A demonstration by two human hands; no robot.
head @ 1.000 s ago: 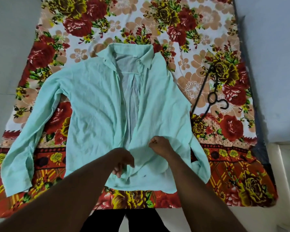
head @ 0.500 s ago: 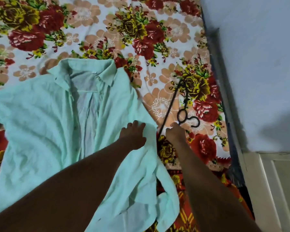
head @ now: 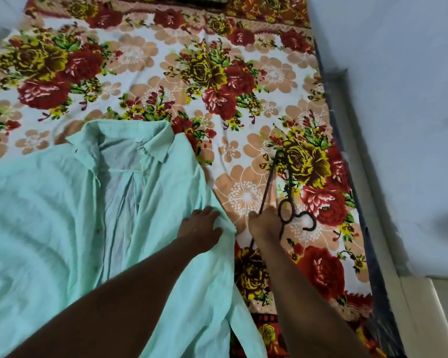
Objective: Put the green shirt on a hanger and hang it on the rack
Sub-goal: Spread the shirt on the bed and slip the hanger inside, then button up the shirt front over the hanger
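The pale green shirt (head: 62, 215) lies spread open and collar-up on the floral bedsheet (head: 145, 63). My left hand (head: 201, 229) rests flat on the shirt's right shoulder, fingers straight. A thin dark metal hanger (head: 286, 202) lies on the sheet just right of the shirt, its hook curling to the right. My right hand (head: 265, 223) is on the hanger's lower part beside the loop, fingers curled round the wire. No rack is in view.
A pale wall (head: 398, 99) runs along the bed's right edge, with a dark mattress border (head: 347, 156) below it. A white panelled door or cabinet (head: 440, 319) stands at the lower right. The shirt's right sleeve (head: 246, 332) trails toward me.
Both hands left the shirt's front hem. My left hand moved up onto the shirt's shoulder, and my right hand reached right and took hold of the hanger. The view swung right.
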